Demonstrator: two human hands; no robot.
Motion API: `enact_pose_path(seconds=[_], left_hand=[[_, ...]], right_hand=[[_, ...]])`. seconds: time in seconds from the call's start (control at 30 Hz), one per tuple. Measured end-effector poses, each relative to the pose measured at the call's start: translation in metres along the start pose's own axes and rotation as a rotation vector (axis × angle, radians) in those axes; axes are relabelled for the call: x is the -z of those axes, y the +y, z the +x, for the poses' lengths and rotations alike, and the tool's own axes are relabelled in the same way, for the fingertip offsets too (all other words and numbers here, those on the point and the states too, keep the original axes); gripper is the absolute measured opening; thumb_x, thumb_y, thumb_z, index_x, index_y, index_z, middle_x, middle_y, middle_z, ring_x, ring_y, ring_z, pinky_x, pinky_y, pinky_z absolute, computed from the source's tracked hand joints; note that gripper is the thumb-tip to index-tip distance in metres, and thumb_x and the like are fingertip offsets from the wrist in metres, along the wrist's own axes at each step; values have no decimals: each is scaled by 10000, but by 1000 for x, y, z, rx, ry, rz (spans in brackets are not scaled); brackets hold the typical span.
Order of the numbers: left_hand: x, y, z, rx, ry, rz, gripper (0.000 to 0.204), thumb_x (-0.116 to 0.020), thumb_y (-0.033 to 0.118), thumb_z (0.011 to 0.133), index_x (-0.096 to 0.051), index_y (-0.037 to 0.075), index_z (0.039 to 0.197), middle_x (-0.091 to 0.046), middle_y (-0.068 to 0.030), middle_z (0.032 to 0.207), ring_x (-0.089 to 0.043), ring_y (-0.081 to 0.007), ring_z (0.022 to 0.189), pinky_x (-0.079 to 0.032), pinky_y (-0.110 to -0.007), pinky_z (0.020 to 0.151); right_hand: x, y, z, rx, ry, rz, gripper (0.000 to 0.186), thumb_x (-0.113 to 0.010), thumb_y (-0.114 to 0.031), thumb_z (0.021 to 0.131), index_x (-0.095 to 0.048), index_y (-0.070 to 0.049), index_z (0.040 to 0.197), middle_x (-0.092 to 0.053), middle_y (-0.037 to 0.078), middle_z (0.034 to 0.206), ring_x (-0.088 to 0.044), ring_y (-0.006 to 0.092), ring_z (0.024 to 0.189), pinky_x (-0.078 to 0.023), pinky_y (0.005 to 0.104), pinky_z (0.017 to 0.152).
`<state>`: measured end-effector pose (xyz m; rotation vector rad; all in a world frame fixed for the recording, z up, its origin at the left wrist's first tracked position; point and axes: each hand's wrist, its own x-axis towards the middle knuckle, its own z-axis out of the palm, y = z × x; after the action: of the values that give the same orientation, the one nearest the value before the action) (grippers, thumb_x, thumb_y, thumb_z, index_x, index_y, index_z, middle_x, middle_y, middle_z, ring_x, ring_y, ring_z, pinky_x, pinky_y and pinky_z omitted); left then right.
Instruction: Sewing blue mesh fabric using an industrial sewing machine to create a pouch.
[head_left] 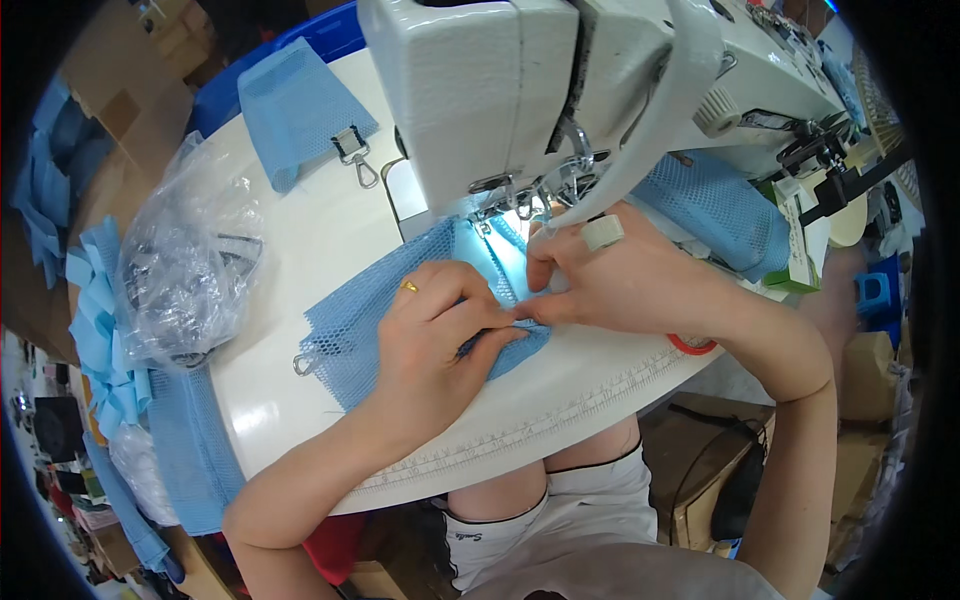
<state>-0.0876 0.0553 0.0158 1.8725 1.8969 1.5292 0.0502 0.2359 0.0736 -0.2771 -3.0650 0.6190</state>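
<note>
Under the lit needle area of a white sewing machine (470, 100) lies a piece of blue mesh fabric (345, 335) with a zipper (497, 262) along it. My left hand (435, 335), wearing a gold ring, pinches the mesh near the zipper's closer end. Close beside the presser foot (535, 208), my right hand (630, 270) has its thumb and fingers curled onto the fabric edge, the thumb almost meeting my left fingertips. A beige block-like piece (602, 232) sits on a right finger. A small metal ring (302, 365) shows at the mesh's left corner.
Another blue mesh piece with a metal clip (358, 160) lies at the back left. A clear plastic bag (190, 270) and blue strips (105, 330) crowd the left edge. More blue mesh (715, 215) rests to the right. A printed ruler (560, 420) follows the table's front edge.
</note>
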Motion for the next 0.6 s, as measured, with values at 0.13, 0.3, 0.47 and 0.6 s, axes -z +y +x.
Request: enact_pose_path(seconds=[0.13, 0.3, 0.47, 0.6], left_hand=[[2, 0, 2, 2, -73, 36, 197, -881, 35, 699, -715, 49, 804, -635, -53, 900, -652, -258, 919, -499, -385, 748], [0, -5, 0, -110, -31, 29, 182, -865, 57, 718, -695, 47, 783, -639, -50, 892, -645, -254, 880, -494, -388, 729], [5, 7, 4, -85, -165, 133, 177, -838, 48, 744, -681, 49, 826, -661, -56, 917, -654, -266, 944, -501, -389, 731], [-1, 11, 5, -75, -166, 191, 174, -823, 14, 759, -680, 57, 848, -668, -64, 925, -651, -278, 952, -507, -386, 743]], right_hand=[[0, -8, -4, -28, 21, -135, 367, -835, -403, 816, -752, -60, 916, -754, 156, 939, -658, 411, 1090, -544, 486, 908], [12, -9, 0, -118, -73, -22, 371, -829, -397, 830, -775, -49, 949, -756, 134, 954, -661, 399, 1061, -537, 479, 954], [8, 6, -18, -53, -99, 155, 359, -794, -384, 895, -797, -36, 982, -755, 107, 971, -669, 315, 1063, -496, 473, 993], [13, -3, -30, -47, -82, 171, 326, -750, -362, 964, -793, -40, 987, -737, 71, 1052, -672, 261, 1059, -401, 515, 1064]])
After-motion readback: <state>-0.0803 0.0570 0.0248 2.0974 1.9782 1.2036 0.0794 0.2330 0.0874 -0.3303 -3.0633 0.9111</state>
